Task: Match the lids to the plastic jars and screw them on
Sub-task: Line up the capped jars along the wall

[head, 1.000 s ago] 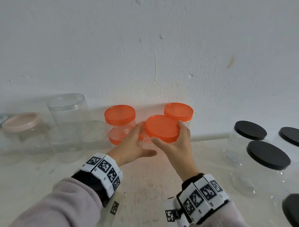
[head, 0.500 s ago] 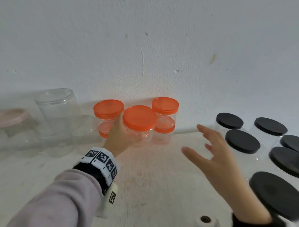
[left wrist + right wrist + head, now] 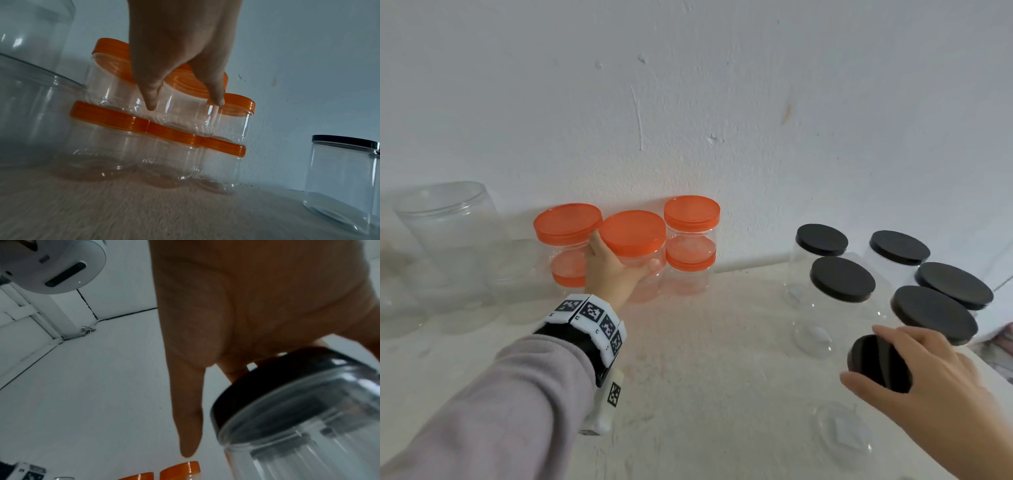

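- Against the white wall (image 3: 688, 85), at the back of the table (image 3: 705, 377), my left hand (image 3: 613, 274) grips the clear body of an orange-lidded jar (image 3: 633, 236), thumb on the near side and fingers curled round the far side.
- This jar stands between two stacks of orange-lidded jars, the left stack (image 3: 566, 240) and the right stack (image 3: 691, 240); from the left wrist it seems to sit on a lower jar, though I cannot tell for sure.
- My right hand (image 3: 928, 383) lies over the black lid (image 3: 876, 363) of a clear jar (image 3: 308, 434) at the near right, thumb and fingers curved round the lid's edge.
- Five more black-lidded jars (image 3: 842, 279) stand grouped just behind that one.
- Clear lidless jars (image 3: 448, 233) stand at the far left.
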